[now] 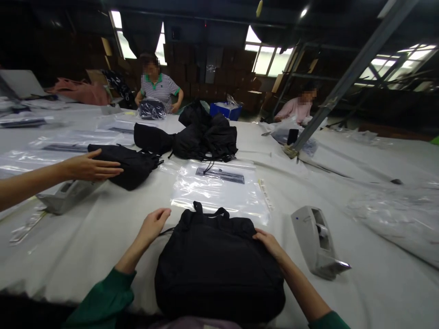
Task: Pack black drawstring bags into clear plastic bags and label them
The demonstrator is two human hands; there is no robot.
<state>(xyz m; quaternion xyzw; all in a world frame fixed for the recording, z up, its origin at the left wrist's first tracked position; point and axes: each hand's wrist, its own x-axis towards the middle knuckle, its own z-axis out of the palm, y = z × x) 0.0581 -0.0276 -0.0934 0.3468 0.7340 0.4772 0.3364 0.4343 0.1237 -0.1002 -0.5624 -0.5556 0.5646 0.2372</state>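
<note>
A black fabric bag (219,265) with two short handles at its top lies right in front of me, near the table's edge. At its upper left is my left hand (152,228), fingers curled together; a thin black cord (167,231) runs from the bag to this hand. My right hand (269,244) grips the bag's upper right edge between thumb and fingers, which are partly hidden. Just beyond the bag lies a clear plastic bag (219,194) with a dark printed label strip.
A grey tape dispenser (315,242) stands at right, another (63,196) at left. A co-worker's hand (89,167) touches a black bag (126,164). More black bags (206,135) are heaped beyond. A metal post (329,105) rises at right. Two people are across the table.
</note>
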